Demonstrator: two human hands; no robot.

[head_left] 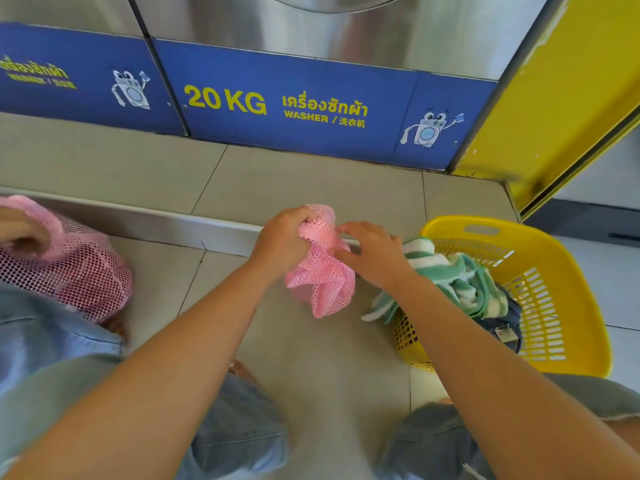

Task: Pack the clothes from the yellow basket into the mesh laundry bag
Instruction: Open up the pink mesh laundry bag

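A bunched pink mesh laundry bag (322,271) hangs above the tiled floor at the centre. My left hand (282,242) grips its gathered top in a fist. My right hand (374,252) touches the bag's right side, its fingertips pinching the mesh. To the right stands the yellow basket (540,292), tilted toward me. It holds a green-and-white striped cloth (453,271) spilling over its near rim and dark blue denim clothing (505,323) beneath.
Another person's hand (20,230) holds a second, filled pink mesh bag (79,271) at the left. Washers with blue "20 KG" panels (294,109) stand ahead on a raised tiled step with a metal edge (173,223). A yellow panel (561,109) rises at right.
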